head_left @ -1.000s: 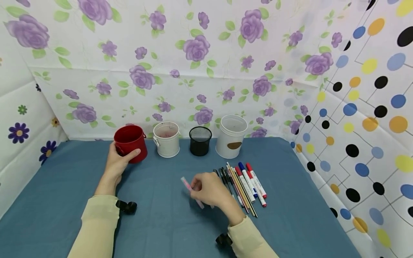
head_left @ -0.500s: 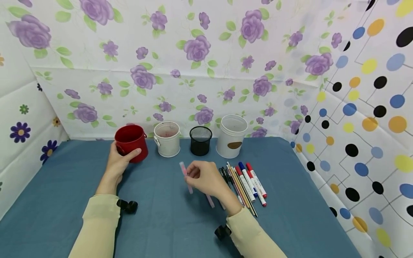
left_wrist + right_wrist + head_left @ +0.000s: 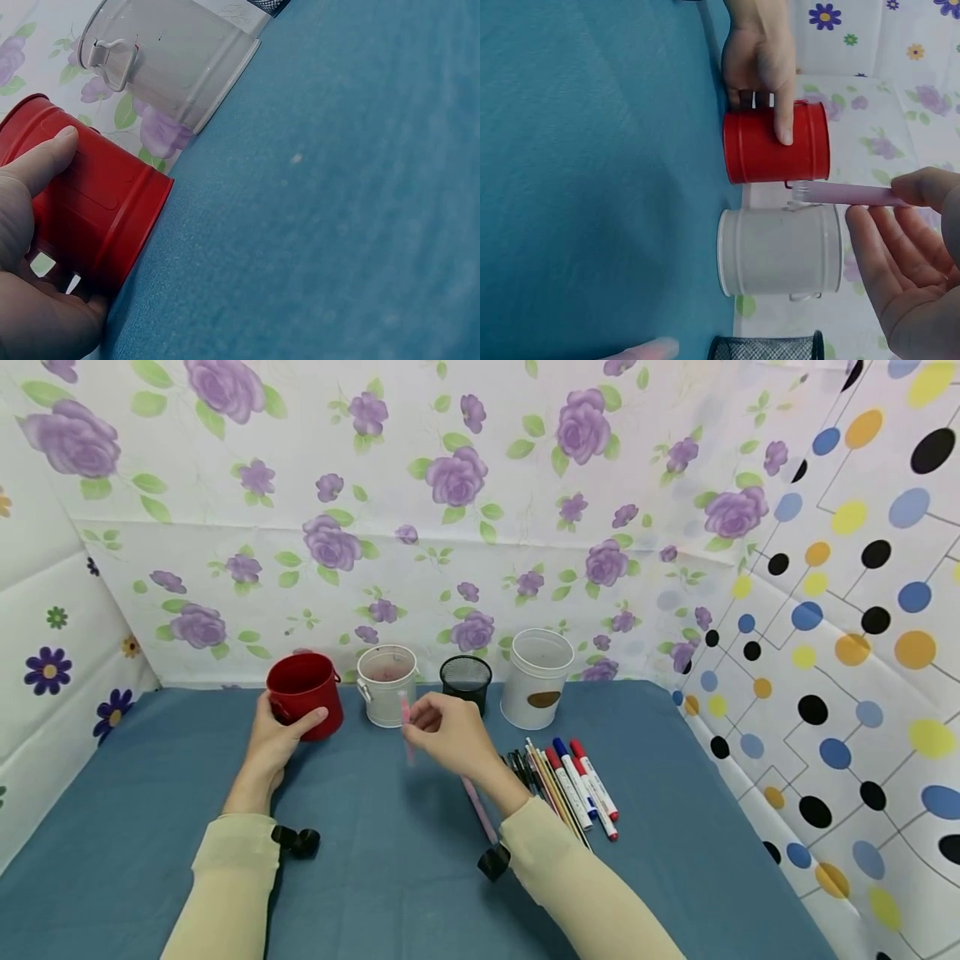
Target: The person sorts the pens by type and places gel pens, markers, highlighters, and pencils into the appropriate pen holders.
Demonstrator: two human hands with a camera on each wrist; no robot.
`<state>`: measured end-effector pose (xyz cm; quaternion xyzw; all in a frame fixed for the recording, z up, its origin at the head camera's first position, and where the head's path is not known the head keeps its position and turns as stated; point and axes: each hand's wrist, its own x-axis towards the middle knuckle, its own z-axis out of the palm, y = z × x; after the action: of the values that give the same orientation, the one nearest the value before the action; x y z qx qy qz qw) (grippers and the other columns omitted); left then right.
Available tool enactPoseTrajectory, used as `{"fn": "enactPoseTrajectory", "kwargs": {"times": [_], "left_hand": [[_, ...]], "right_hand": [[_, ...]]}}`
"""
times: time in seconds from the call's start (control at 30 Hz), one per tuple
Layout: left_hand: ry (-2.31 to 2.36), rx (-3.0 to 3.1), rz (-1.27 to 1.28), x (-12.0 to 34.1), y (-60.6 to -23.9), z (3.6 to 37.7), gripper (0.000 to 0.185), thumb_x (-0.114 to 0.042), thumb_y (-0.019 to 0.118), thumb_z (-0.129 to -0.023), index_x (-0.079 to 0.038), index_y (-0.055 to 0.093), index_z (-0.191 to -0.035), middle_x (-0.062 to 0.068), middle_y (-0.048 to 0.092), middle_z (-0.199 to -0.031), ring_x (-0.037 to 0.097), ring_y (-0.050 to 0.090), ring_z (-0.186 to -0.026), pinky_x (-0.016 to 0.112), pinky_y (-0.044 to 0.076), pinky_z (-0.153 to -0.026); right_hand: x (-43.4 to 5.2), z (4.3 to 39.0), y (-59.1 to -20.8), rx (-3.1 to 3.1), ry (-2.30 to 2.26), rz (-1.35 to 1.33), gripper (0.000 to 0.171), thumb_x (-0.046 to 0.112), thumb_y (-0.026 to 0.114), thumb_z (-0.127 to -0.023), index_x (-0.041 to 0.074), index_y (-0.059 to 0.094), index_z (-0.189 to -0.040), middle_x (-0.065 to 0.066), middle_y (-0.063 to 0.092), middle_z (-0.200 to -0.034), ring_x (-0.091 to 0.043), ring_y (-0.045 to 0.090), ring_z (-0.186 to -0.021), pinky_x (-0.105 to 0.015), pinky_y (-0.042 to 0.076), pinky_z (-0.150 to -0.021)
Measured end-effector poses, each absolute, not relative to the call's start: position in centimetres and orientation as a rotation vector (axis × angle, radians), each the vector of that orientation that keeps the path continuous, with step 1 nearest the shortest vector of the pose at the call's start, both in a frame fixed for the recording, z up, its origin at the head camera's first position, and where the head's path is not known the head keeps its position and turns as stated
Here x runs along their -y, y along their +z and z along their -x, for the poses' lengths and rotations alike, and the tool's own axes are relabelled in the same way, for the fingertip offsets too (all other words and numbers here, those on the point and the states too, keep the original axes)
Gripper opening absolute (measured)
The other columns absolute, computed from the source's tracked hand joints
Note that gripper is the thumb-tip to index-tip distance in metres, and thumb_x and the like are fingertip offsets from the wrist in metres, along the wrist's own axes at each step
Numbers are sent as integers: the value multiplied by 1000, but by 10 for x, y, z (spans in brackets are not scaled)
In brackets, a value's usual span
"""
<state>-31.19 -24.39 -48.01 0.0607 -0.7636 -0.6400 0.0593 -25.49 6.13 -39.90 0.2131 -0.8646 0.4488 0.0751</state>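
Note:
My left hand grips a small red metal bucket, its thumb across the front wall and the other fingers round the far left side. The bucket stands upright on the blue cloth. My right hand pinches a slim pink pen with a clear end between thumb and fingertips. Held nearly upright in the head view, the pen overlaps the right edge of a white bucket. A second pink pen lies on the cloth under the right forearm, partly hidden by it.
A black mesh cup, half covered by the right hand, and a taller white cup stand in the back row. Several pencils, black pens and red and blue markers lie at the right. Flowered cloth hangs behind.
The right hand has lifted the pink pen off the cloth and carried it up and left toward the white bucket, turning it more upright. The left hand still holds the red bucket in place.

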Motion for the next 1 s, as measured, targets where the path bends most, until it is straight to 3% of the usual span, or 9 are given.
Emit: {"fn": "enactPoseTrajectory", "kwargs": {"times": [0.6, 1.0], "left_hand": [[-1943, 2309, -189, 243, -480, 314, 109, -38, 81, -95, -15, 6, -171, 14, 20, -174, 37, 24, -155, 59, 31, -126], [-1957, 2310, -180, 242, -481, 313, 109, -39, 80, -96, -16, 4, -171, 14, 19, -174, 37, 24, -155, 60, 31, -125]], "right_hand": [[-5, 293, -366, 2474, 1396, -630, 11, 22, 79, -98, 14, 75, -104, 4, 76, -88, -2, 67, -76, -18, 55, -70], [29, 312, -357, 2343, 1556, -470, 5, 18, 76, -99, 14, 75, -102, 4, 75, -88, 0, 66, -76, -14, 56, -71]]}}
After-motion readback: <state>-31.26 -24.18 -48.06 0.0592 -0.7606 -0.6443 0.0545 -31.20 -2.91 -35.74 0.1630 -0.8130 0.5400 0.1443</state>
